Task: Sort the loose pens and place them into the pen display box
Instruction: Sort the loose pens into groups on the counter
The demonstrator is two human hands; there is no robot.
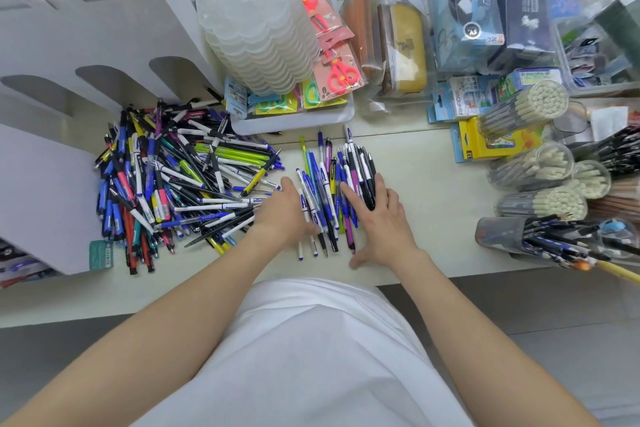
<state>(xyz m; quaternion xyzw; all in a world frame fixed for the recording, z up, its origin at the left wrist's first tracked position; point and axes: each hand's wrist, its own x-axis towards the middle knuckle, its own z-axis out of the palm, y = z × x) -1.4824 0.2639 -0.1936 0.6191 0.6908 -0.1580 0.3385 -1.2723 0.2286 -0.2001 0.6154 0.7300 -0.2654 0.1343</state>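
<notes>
A big jumbled heap of loose pens [180, 177] in blue, black, white, red and lime lies on the pale counter at the left. A smaller row of aligned pens [332, 177] lies at the centre. My left hand [287, 211] rests flat on the left side of that row, fingers spread. On the row's right side my right hand [381, 218] lies flat too, its fingers over some black pens. Neither hand grips a pen. The white cardboard pen display box [69, 87] with curved slots stands at the left, behind the heap.
A stack of clear plastic trays [256, 21] stands in a white tray [332, 118] with packaged scissors behind the pens. Clear tubes of pens [526, 111] and pen cups [540, 236] crowd the right. Pencil cases in bags [401, 45] lie at the back. The counter's front edge [450, 274] is near my body.
</notes>
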